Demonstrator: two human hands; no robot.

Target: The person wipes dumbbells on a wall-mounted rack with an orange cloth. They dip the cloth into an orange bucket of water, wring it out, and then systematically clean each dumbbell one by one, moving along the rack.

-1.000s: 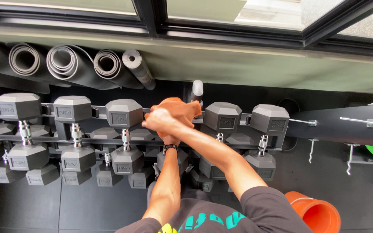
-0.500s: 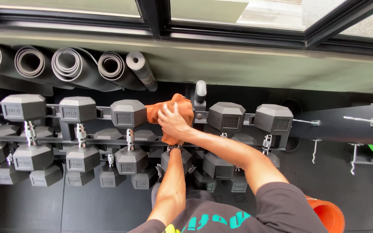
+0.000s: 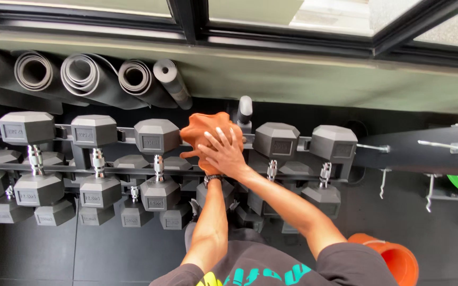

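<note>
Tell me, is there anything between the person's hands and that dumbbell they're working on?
Yes: an orange cloth lies bunched over the dumbbell's far head. The right hand presses flat on the cloth, fingers spread. The left hand is hidden beneath the right, so its grip cannot be told.

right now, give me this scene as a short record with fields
setting: dumbbell rack below a window, black floor
right hand: right hand spread flat, pressing an orange cloth onto a dumbbell on the top row
left hand: hidden under the right hand and cloth; only the wrist with a dark band shows
rack: grey hex dumbbells with chrome handles, in tiers
behind rack: rolled mats lying side by side
lower right: orange bucket on the floor
</note>
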